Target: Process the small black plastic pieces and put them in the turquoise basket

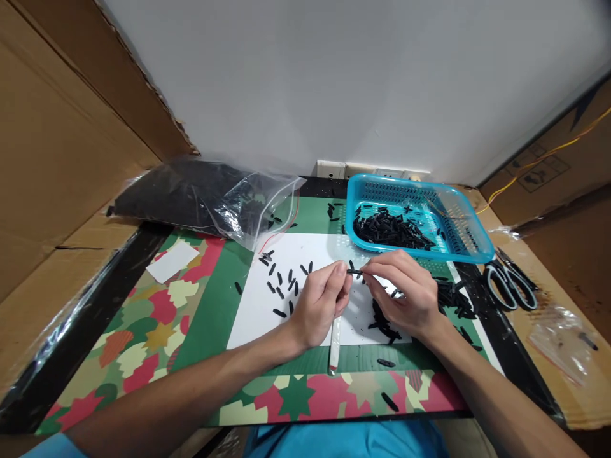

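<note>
My left hand (pixel 321 299) is closed around one end of a small black rod-like piece (pixel 354 271). The fingertips of my right hand (pixel 403 289) pinch its other end, so the piece lies level between both hands. Below my left hand a narrow white strip-like tool (pixel 335 343) with a reddish end sticks out toward me; I cannot tell whether the hand holds it. Several loose black pieces (pixel 280 292) lie on a white sheet (pixel 258 305) to the left. A dark pile (pixel 384 324) sits under my right hand, partly hidden by it.
A blue plastic basket (pixel 420 254) at the back right holds many black pieces. A clear zip bag (pixel 191 197) full of dark material lies back left. Scissors (pixel 510 286) and a small plastic bag (pixel 563 343) rest on cardboard at right. A white paper scrap (pixel 172 261) lies left.
</note>
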A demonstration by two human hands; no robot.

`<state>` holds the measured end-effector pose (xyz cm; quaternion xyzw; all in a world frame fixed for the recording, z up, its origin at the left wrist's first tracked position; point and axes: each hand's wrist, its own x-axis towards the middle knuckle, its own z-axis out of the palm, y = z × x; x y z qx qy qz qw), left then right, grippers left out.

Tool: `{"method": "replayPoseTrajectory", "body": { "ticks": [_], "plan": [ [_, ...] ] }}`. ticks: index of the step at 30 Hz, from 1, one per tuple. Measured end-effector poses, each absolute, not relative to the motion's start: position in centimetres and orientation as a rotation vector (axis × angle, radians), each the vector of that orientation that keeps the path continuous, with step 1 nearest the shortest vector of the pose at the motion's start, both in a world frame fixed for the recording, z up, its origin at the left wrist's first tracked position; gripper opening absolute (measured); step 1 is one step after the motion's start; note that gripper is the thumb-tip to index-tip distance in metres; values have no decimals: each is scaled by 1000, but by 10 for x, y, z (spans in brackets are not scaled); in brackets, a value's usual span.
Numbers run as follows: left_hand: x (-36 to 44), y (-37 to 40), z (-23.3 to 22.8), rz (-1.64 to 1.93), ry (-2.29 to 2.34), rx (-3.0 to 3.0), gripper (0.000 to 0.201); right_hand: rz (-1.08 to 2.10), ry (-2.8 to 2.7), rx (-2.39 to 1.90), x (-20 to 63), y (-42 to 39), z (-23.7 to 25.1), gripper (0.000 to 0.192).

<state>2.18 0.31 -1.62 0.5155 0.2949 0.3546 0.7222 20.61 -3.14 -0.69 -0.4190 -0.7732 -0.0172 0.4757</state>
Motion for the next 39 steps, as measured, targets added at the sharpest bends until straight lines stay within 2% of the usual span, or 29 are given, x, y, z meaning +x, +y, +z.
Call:
{"method": "replayPoseTrajectory", "body": {
  "ticks": [4, 7, 10, 12, 15, 18, 24, 31, 36, 39],
  "plan": [
    [21, 5, -14, 751, 646, 1072, 51, -300, -1820, -1093, 224, -26, -3, 32],
    [21, 7, -13, 741, 652, 1026, 54, -469, -1698, -1295, 240, -22, 3, 30],
    [21, 10, -15, 718, 650, 991, 53, -545, -1662, -1335, 240, -24, 4, 45],
    [21, 12, -16, 719, 647, 984, 52, -475, -1793, -1203, 229, -29, 1, 51],
    [21, 11, -17, 734, 669, 985, 50, -197, -2016, -994, 202, -37, -5, 35],
    [21, 6, -16, 721, 707, 1039, 50, 30, -2063, -993, 184, -42, -8, 22],
    [18, 1, -16, 751, 727, 1260, 49, 308, -2085, -1067, 180, -44, 1, 9],
    [18, 1, -17, 740, 719, 1306, 47, 380, -2038, -1123, 177, -47, 1, 11],
    [19, -1, -16, 757, 750, 1238, 39, 297, -1825, -1162, 185, -44, 2, 13],
    [19, 0, -16, 744, 713, 1186, 35, 368, -1669, -1249, 190, -41, 4, 10]
  ]
}}
